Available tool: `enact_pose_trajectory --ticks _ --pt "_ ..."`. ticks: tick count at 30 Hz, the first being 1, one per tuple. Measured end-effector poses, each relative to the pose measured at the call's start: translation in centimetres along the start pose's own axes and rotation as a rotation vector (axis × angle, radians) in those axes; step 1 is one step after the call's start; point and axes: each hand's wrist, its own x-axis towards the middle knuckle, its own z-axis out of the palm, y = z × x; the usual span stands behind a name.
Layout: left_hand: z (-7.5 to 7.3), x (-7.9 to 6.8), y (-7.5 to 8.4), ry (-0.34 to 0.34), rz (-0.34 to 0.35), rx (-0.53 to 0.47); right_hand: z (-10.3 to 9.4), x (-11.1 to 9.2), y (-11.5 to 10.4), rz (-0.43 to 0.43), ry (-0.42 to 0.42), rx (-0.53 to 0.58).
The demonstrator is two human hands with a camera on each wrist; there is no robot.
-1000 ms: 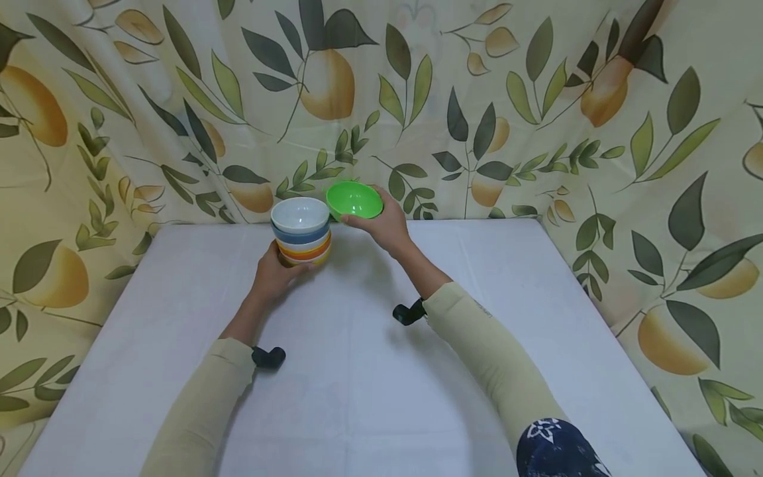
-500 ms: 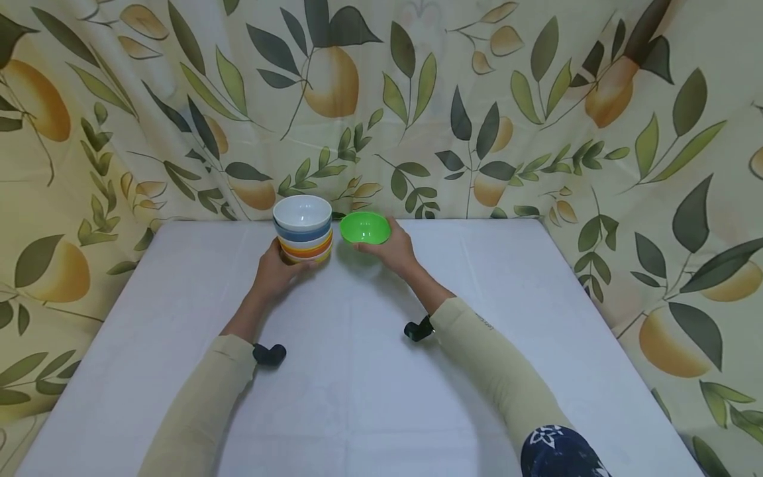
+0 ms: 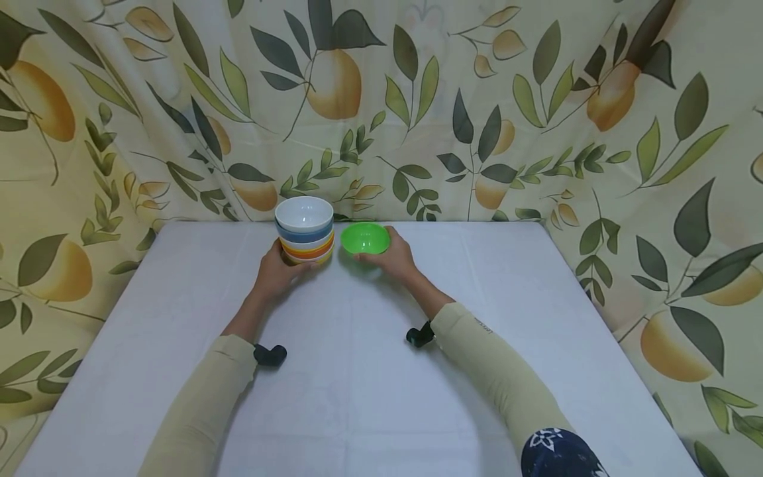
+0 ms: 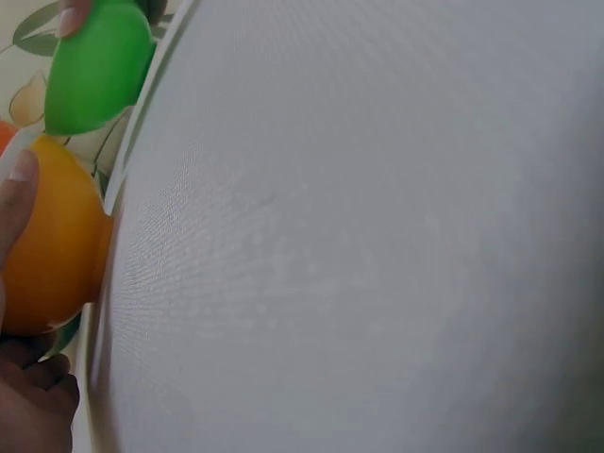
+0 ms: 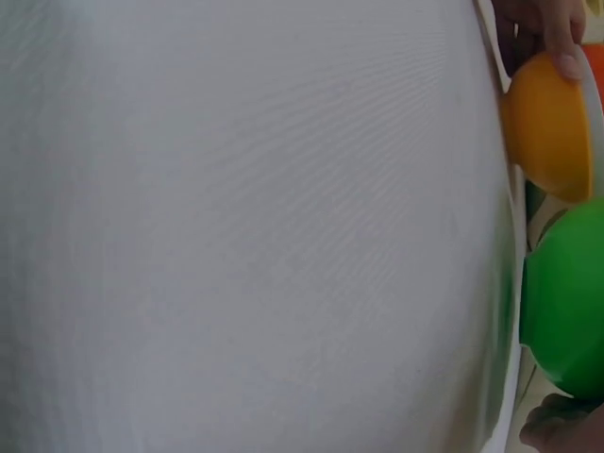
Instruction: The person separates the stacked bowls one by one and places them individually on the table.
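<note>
At the far side of the table stands a stack of bowls, rims up. The top bowl is white inside and blue outside, with orange and yellow ones below. My left hand grips the stack low down, thumb across the front of the yellow bowl. Just to the right, my right hand holds a bright green bowl by its right side, thumb near the front rim. Its foot is right at the tabletop in the right wrist view, where the green bowl appears upright beside the yellow one.
A white cloth covers the table, whose far edge runs just behind the bowls. Behind it hangs a curtain printed with fruit and leaves. Dark wrist cameras stick out inward from both sleeves.
My right hand has brought the green bowl down and to the right, from beside the top of the stack to the tabletop. My left hand has kept its grip on the stack.
</note>
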Motion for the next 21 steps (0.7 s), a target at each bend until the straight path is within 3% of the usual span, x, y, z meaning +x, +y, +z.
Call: enact_pose_trajectory --ticks 21 --pt "0.2 -0.01 -0.11 0.021 -0.001 0.007 -0.28 0.0 0.98 -0.008 -0.045 -0.121"
